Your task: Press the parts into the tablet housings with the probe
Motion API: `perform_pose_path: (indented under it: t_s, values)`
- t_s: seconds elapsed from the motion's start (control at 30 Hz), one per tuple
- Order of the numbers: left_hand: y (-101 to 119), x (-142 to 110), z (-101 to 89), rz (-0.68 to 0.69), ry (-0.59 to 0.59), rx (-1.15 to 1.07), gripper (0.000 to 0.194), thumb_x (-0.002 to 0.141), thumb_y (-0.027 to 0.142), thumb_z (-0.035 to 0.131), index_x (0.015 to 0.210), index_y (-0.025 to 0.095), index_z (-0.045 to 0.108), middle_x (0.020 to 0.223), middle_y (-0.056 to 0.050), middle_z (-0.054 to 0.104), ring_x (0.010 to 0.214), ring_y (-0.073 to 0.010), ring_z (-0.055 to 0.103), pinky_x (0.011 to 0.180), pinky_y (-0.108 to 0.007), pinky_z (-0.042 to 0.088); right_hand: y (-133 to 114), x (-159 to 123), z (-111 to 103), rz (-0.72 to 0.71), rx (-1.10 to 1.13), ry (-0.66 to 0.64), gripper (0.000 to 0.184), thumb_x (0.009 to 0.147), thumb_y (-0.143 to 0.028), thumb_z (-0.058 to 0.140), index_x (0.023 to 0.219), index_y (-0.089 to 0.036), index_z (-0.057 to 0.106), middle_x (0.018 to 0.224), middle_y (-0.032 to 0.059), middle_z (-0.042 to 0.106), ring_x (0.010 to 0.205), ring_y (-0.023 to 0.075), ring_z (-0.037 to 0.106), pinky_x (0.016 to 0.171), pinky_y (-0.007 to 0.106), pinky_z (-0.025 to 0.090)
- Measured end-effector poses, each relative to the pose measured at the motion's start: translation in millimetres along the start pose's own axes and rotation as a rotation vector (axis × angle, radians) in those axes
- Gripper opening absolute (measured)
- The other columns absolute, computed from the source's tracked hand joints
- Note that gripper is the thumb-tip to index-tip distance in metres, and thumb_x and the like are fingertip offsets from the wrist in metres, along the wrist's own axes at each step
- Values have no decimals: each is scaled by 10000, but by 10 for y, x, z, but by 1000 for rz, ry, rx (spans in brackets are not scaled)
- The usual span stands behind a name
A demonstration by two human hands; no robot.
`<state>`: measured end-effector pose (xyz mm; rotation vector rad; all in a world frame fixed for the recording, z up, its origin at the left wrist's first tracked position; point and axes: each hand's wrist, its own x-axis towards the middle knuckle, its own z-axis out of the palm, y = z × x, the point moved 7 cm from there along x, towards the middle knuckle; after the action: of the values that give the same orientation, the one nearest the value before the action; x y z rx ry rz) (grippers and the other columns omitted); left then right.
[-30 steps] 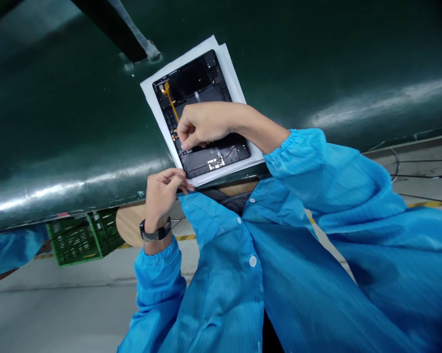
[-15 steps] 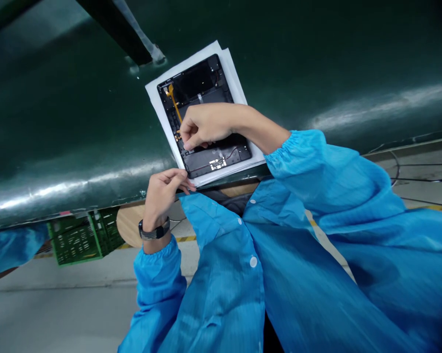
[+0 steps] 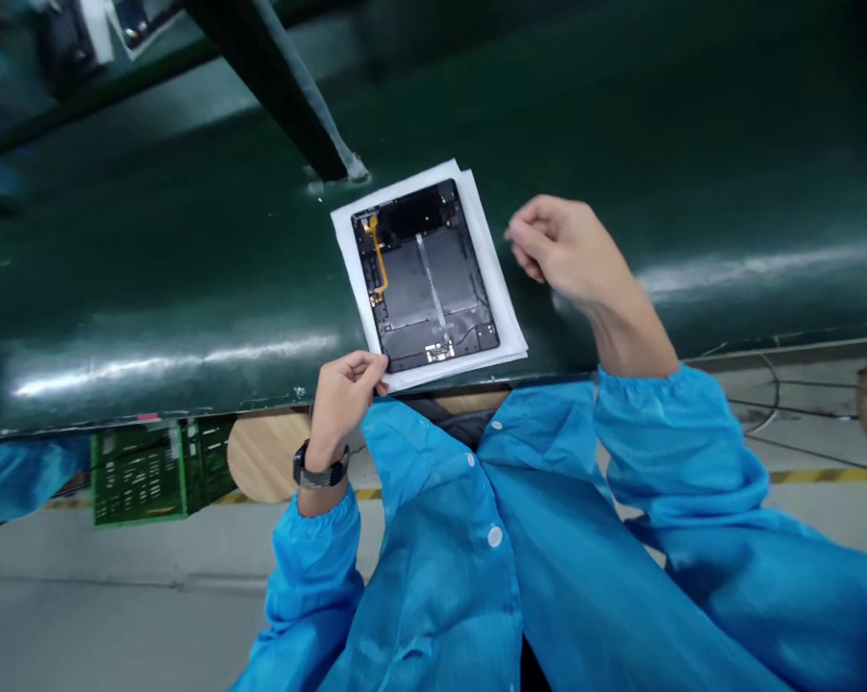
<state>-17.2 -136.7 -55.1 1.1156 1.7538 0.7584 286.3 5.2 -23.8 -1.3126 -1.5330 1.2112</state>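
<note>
Open tablet (image 3: 405, 288): laid, innards up, on the white sheets (image 3: 497, 288).
Left hand (image 3: 343, 394): placed at the sheets' near left corner, fingertips at the tablet; whether anything is pinched cannot be told.
Right hand (image 3: 574, 250): held right of the sheets, fingertips drawn together, contents unclear.
Green bench (image 3: 693, 173): covered partly by the sheets.
</note>
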Motion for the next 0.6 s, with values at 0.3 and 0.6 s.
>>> perform_pose_path:
  t_s: [0.3,0.6]
  values:
    - [-30,36,-18,-161,199,-344,703,727,470,843,1283,108,613,1089,-121,756,856,-181,717,654,-261,578,393,-502,-113,217,-431,188,291,970,-482,570,966,-206,660,956,96,772,929,268,719,787,340,472]
    - [-10,353,138,-210,140,-192,476,749,561,808,914,119,740,873,-91,784,800,-218,727,728,-301,558,376,-599,287,443,-232,50,439,912,-606,584,972,-191,717,982,132,804,1012,324,756,870,366,537]
